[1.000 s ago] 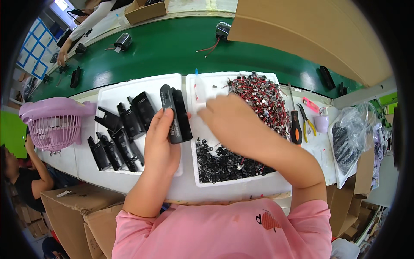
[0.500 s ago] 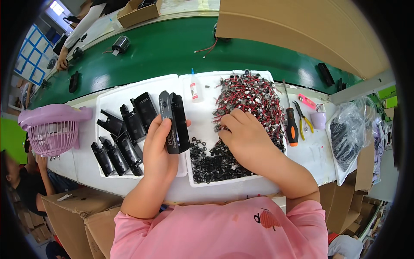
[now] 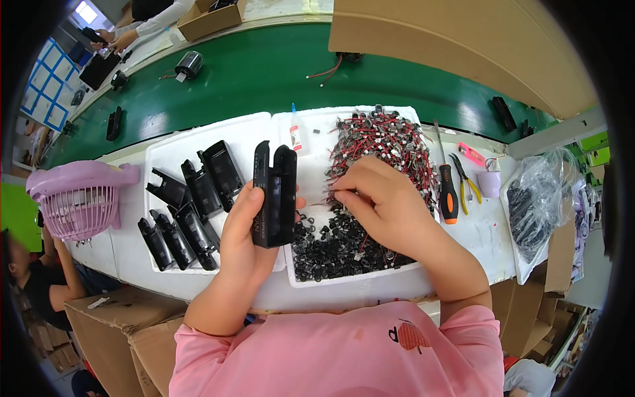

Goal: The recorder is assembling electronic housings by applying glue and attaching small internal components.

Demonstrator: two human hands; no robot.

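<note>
Upright in my left hand (image 3: 243, 221) is a black plastic housing shell (image 3: 283, 198), its hollow side turned to the right. My fingers wrap around its lower part. My right hand (image 3: 370, 198) has thumb and forefinger pinched on a small wired part (image 3: 331, 190), mostly covered by the fingertips. It is at the left edge of a heap of small parts with red and black wires (image 3: 380, 142), in a white foam tray (image 3: 324, 281). Nearer to me in that tray lie many small black plastic pieces (image 3: 324, 255). More black shells (image 3: 221, 165) lie in the foam tray on the left.
A blue-tipped bottle (image 3: 296, 135) stands in the tray. To the right lie a screwdriver (image 3: 449, 195), yellow-handled pliers (image 3: 466, 185) and a bag of black parts (image 3: 529, 212). A purple fan (image 3: 83, 198) stands left. Beyond runs a green conveyor (image 3: 258, 79); cardboard (image 3: 463, 46) overhangs it.
My left hand has turned the shell, so its hollow side shows more. My right fingers have drawn slightly left and pinched a wired part. A co-worker's hands at far left have moved back.
</note>
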